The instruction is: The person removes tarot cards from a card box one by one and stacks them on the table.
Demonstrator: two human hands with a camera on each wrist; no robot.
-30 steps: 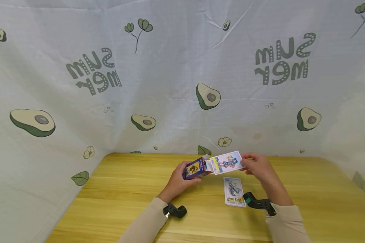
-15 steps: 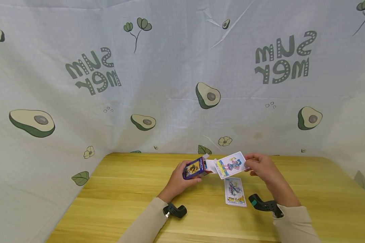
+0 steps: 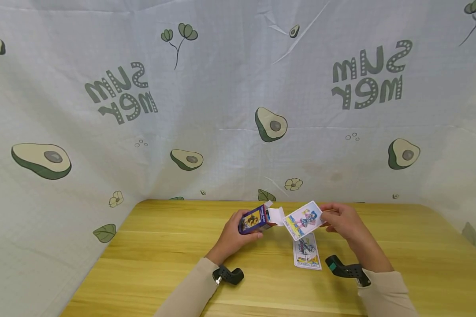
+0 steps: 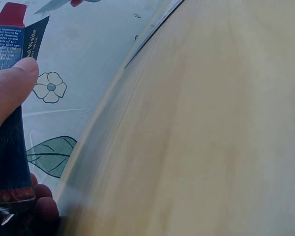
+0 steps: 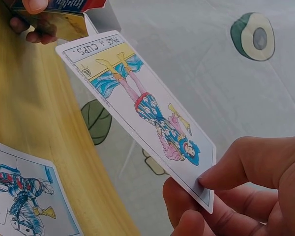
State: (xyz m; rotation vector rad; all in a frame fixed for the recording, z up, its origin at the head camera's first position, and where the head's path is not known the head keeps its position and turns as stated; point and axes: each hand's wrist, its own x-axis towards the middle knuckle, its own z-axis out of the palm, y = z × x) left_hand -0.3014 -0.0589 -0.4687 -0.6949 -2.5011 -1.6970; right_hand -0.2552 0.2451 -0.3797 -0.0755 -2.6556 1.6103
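My left hand (image 3: 232,235) grips a purple tarot card box (image 3: 251,221), thumb across one side and fingers round the other, as the left wrist view also shows. The box's white flap (image 3: 276,215) stands open toward the right. Between thumb and fingers, my right hand (image 3: 341,220) pinches one end of a tarot card (image 3: 303,220); in the right wrist view it reads "Page of Cups" (image 5: 147,108). Its far end is close to the flap. Below it on the table lies another card, the Knight of Cups (image 3: 307,253), its top edge partly covered by the held card.
The yellow wood-grain table (image 3: 162,255) spreads around both hands. A pale cloth (image 3: 222,88) printed with avocados and "summer" hangs behind and at the sides. Each wrist wears a black camera strap (image 3: 348,269).
My right hand has drawn the Page of Cups card right, away from the box, then tilted and lowered it over the Knight of Cups. The left hand and box have stayed put.
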